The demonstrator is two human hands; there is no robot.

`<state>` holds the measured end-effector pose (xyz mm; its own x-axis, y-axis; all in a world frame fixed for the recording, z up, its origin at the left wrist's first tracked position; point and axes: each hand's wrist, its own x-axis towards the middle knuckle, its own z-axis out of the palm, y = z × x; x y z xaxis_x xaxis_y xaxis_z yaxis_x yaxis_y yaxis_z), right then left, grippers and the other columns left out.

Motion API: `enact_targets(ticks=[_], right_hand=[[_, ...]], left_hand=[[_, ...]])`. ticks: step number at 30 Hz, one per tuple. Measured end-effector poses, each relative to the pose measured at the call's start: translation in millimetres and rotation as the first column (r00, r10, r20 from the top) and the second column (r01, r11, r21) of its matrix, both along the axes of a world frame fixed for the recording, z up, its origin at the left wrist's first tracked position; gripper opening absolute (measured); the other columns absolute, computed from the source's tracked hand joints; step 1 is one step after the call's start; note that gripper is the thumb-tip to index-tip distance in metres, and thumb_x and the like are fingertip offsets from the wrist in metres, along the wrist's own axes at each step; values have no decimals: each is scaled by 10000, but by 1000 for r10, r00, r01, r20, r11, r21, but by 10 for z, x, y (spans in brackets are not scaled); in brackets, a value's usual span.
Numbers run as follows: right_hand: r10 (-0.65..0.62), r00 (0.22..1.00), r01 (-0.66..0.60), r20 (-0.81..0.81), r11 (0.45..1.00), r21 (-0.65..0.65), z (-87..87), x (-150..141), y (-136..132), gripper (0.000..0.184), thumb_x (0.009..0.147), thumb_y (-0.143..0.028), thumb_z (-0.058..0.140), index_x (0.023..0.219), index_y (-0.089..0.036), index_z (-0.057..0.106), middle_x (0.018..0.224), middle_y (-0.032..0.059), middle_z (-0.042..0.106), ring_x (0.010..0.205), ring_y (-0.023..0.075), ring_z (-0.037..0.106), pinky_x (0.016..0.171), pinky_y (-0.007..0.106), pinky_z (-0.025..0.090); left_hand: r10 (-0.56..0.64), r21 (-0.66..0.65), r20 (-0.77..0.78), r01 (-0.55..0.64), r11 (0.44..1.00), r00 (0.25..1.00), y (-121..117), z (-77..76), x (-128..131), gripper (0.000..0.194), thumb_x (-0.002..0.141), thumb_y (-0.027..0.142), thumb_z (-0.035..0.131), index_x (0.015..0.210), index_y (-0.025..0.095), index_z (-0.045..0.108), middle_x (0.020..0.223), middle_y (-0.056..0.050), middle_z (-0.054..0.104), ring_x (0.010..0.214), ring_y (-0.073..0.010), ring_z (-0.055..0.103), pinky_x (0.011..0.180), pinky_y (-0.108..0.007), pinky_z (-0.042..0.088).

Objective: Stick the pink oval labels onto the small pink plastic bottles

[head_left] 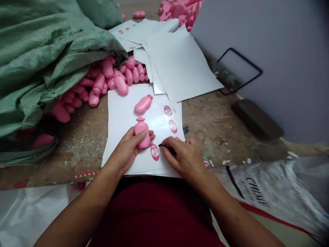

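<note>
My left hand (pixel 131 145) is closed around a pink plastic bottle (pixel 142 132), its thumb across the front and the narrow neck pointing away from me. In my right hand (pixel 183 156) is a slim black pointed tool (pixel 168 148); most of it is hidden by the fingers, so its exact kind is unclear. The tool's tip is just right of an oval pink sticker (pixel 155 152) on the white sticker sheet (pixel 120 116). More oval stickers (pixel 173 126) run along the sheet's right side. Another pink bottle (pixel 143 104) lies on the sheet beyond my left hand.
A green woven sack (pixel 51 61) at the left spills many pink bottles (pixel 98 82) onto the worn table (pixel 84 137). Loose white sheets (pixel 180 61) overlap at the back. A grey panel (pixel 269 68) with a black wire frame (pixel 246 60) stands on the right. More pink pieces (pixel 180 12) are heaped behind.
</note>
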<state>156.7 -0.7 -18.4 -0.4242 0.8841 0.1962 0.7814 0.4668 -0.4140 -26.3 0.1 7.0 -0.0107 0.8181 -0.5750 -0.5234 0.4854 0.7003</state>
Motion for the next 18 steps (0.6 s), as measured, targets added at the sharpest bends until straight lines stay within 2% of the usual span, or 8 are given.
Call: enact_targets(ticks=[9,15,18], right_hand=[[19,1000,-19,10,1000,20,0,-23,-3,152,941,-242,519,876,-201,649,723,-8,751,555,155,593,695,336,267],[1,998,-6,-60,997,-79,-6,-8,4,125,932,-232,533,900,-203,650,802,2,772,629,175,633,709,330,298],[-1,999,0,-35,999,-53,-5,0,-2,129,931,-236,531,892,-205,650,788,11,773,621,174,626,698,332,283]], left_hand=[[-34,13,-9,34,999,999,-7,-2,-8,177,861,180,690,1024,121,655,1032,-116,735,1011,-216,695,988,-366,494],[-38,3,-15,38,999,999,5,-7,-3,176,861,176,690,1025,120,655,1030,-109,737,981,-197,697,974,-352,500],[-27,-3,-9,27,1000,1000,1,-2,-1,170,862,167,686,1023,123,656,1016,-105,738,970,-197,700,968,-354,503]])
